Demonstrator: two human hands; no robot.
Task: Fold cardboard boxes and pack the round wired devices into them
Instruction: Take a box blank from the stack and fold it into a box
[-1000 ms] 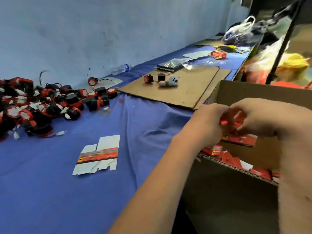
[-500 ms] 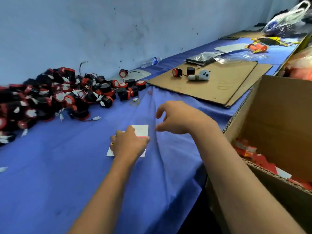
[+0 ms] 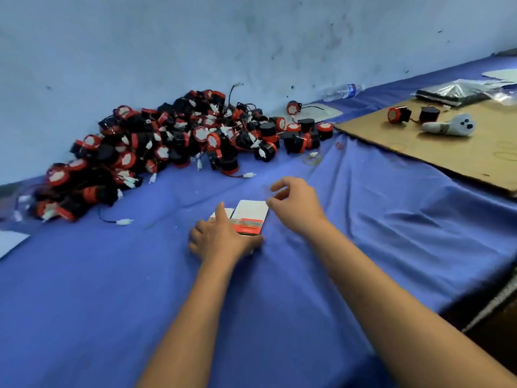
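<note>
Flat, unfolded cardboard box (image 3: 249, 218), white with a red and orange printed band, lying on the blue cloth of the tabletop (image 3: 391, 233), roughly centre of view. Thin card, smooth, rectangular panels, a smaller white flap showing at its left edge.

Left hand (image 3: 221, 239) laid palm down over the near left part of the box, fingers fairly straight and spread, pressing on the card rather than curled round it. Right hand (image 3: 296, 205) just beside the box's far right corner, fingers loosely curved and partly open, thumb and forefinger apart; fingertip near or touching the corner, contact too blurred to tell, nothing held. Both forearms bare, reaching in from the lower edge.

Beyond the box, against the pale blue wall (image 3: 195, 46), a big heap of round wired devices (image 3: 179, 141): short black cylinders with red rims and white faces, thin red and black wires ending in small white plugs, tangled together. One loose white plug on a dark wire (image 3: 124, 221) to the left of the box.

Right of the box and further back, a flat brown cardboard sheet (image 3: 447, 152) resting on the cloth, carrying two more of the round devices (image 3: 397, 114) and a small white rounded gadget with dark dots (image 3: 450, 127). Behind the sheet, a shiny plastic-wrapped dark packet (image 3: 458, 92). Clear plastic bottle (image 3: 342, 91) lying on its side by the wall. Cloth soft, creased into folds.
</note>
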